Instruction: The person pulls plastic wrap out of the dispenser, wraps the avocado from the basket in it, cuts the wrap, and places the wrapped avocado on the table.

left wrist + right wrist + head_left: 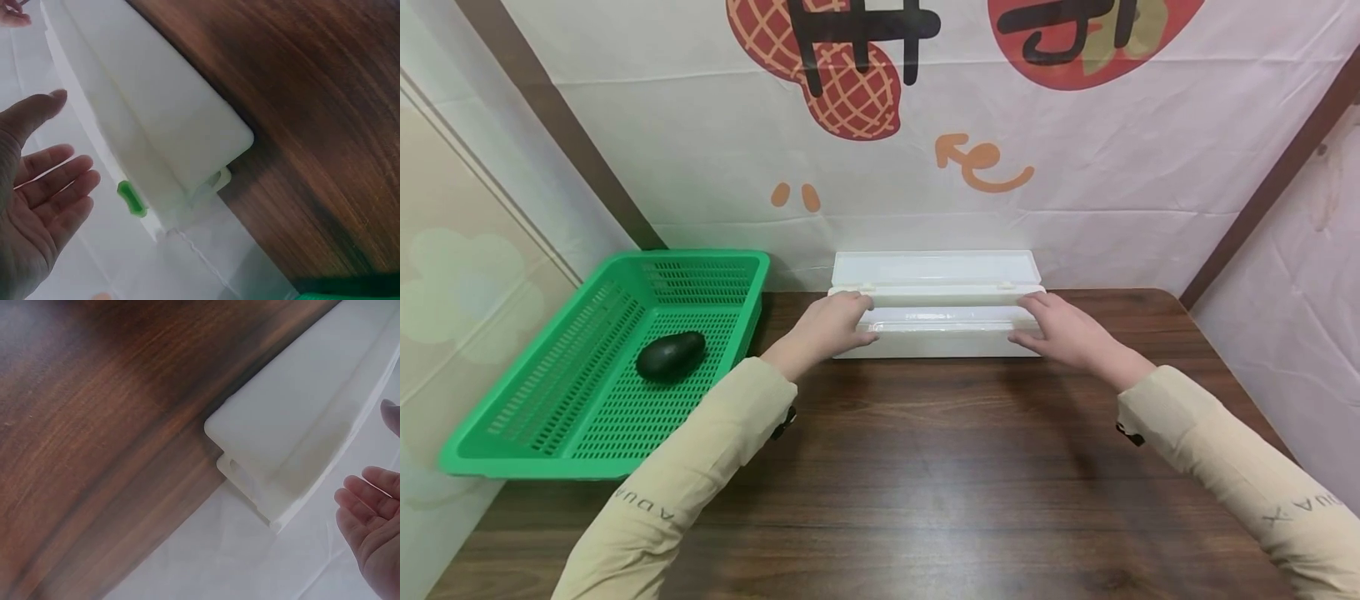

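Observation:
A long white cling film dispenser (pixel 943 345) lies at the back of the table, its lid (pixel 936 268) raised against the backdrop. Inside it a shiny, pale film roll (pixel 947 315) runs lengthwise. My left hand (pixel 831 329) is over the dispenser's left end, thumb and fingers spread apart. Over the right end, my right hand (pixel 1067 333) mirrors it, fingers relaxed. Both wrist views show a gap between each palm and the white body, with nothing held. A green slider (pixel 132 199) sits at the dispenser's left end in the left wrist view.
To the left stands a green plastic basket (pixel 748 325) with a dark, glossy eggplant-like vegetable (pixel 671 356) in it. The brown wooden table (pixel 940 475) stretches toward me. A white printed cloth (pixel 700 150) hangs right behind the dispenser.

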The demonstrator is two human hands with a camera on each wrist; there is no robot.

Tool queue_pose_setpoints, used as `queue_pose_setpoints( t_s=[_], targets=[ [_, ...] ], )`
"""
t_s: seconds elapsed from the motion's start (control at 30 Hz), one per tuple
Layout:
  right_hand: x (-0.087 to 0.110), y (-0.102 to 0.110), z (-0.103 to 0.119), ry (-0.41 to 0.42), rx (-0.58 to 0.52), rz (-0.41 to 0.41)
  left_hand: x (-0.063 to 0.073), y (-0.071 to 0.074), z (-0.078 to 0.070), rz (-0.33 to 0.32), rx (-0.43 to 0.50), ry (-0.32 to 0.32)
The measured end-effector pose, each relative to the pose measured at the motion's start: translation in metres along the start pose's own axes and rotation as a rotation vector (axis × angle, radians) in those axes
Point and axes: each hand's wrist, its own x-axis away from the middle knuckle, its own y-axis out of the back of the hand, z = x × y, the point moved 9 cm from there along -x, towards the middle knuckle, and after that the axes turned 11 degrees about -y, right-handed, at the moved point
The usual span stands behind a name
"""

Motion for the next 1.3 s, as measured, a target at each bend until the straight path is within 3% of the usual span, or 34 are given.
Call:
queue_pose_setpoints(
  t_s=[0.33, 1.07, 1.3],
  targets=[
    [0.005, -0.005, -0.002, 0.014, 0.015, -0.029, 0.005, 0.000, -0.007, -0.067, -0.024, -0.019],
    [0.009, -0.003, 0.003, 0.157, -0.005, -0.259, 0.009, -0.006, -0.013, -0.157, -0.126, -0.107],
    [0.010, -0.001, 0.003, 0.203, 0.000, -0.327, 0.009, -0.003, -0.016, -0.244, -0.177, -0.146]
  ],
)
